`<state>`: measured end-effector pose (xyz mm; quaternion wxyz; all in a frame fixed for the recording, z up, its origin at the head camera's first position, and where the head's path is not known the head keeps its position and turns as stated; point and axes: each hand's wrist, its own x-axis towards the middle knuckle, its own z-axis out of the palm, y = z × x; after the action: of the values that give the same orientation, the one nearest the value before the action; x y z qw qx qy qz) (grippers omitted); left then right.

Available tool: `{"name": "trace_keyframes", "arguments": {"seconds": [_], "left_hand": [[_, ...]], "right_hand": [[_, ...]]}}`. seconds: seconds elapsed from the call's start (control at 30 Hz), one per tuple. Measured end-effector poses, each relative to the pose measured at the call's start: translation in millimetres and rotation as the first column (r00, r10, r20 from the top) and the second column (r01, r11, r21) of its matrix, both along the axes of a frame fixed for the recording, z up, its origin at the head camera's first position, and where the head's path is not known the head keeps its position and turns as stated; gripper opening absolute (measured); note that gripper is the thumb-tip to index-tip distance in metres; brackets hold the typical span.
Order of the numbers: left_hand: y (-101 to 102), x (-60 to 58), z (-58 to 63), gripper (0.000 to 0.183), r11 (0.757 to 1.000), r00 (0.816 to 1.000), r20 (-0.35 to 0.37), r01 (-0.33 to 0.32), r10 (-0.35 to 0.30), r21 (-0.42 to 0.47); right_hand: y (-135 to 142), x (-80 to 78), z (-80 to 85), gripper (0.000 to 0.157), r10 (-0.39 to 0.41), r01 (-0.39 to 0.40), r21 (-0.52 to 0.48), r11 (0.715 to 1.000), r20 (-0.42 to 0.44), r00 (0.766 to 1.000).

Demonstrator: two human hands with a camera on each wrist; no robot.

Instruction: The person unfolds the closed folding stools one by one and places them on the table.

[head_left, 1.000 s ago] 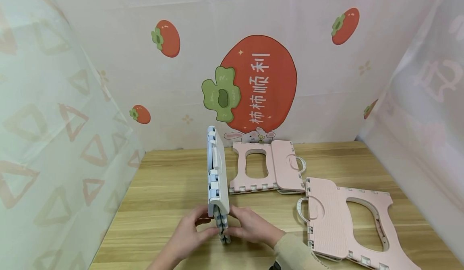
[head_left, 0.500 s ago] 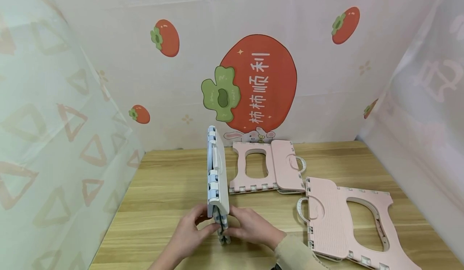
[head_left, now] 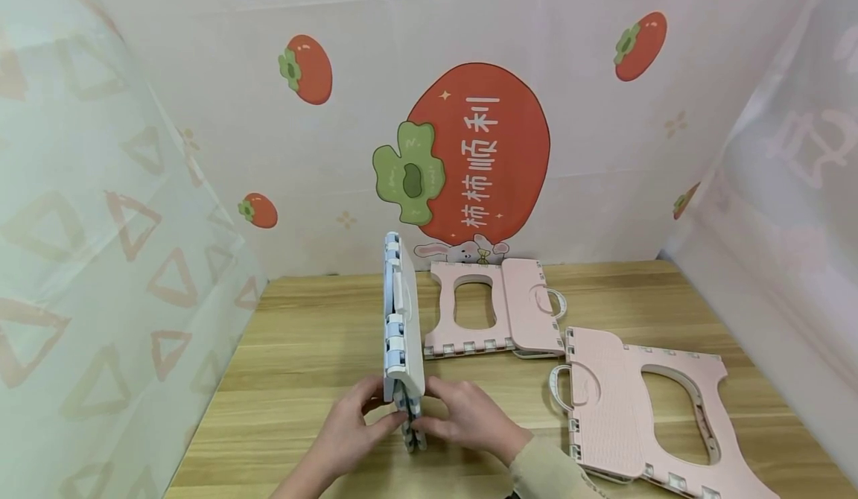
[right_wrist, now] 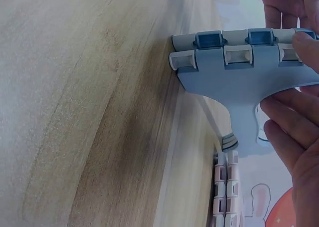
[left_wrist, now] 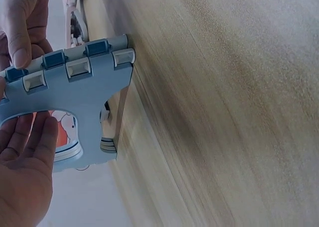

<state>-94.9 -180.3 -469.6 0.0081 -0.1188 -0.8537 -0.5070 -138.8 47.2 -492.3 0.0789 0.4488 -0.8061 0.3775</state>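
A blue-and-white folding stool [head_left: 405,320] stands folded flat and upright on the table, its edge toward me. My left hand [head_left: 354,428] grips its lower part from the left, the thumb at the near hinged edge. From the right side, my right hand [head_left: 465,417] holds the same part, its thumb opposite the left one. In the left wrist view, fingers [left_wrist: 42,139] reach into the opening of the blue leg panel [left_wrist: 92,107]. The right wrist view likewise has fingers [right_wrist: 286,129] at the opening on the other side, below the hinge row.
Two pink folding stools lie folded on the wooden table [head_left: 302,357]: one behind [head_left: 472,309], close to the back wall, and a nearer one [head_left: 606,409] at the right. Each has a white handle loop. Printed cloth walls [head_left: 342,149] enclose the table's back and sides.
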Motion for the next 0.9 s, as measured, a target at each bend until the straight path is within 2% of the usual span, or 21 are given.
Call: {"name": "trace_keyframes", "arguments": {"seconds": [0.37, 0.7, 0.9], "left_hand": [[-1.1, -0.6, -4.0, 0.044, 0.999, 0.991, -0.130, 0.037, -0.041, -0.034], [-3.7, -0.8, -0.4, 0.044, 0.998, 0.991, -0.127, 0.040, -0.047, -0.050], [-5.1, -2.3, 0.6, 0.048, 0.998, 0.992, -0.112, 0.044, -0.049, -0.054]], "right_hand": [[0.5, -0.4, 1.8, 0.055, 0.009, -0.009, 0.043, 0.999, -0.004, 1.000], [0.7, -0.2, 4.1, 0.057, 0.016, -0.016, 0.072, 0.997, 0.006, 1.000], [1.0, -0.3, 4.6, 0.053, 0.008, -0.010, 0.081, 0.997, 0.021, 1.000]]}}
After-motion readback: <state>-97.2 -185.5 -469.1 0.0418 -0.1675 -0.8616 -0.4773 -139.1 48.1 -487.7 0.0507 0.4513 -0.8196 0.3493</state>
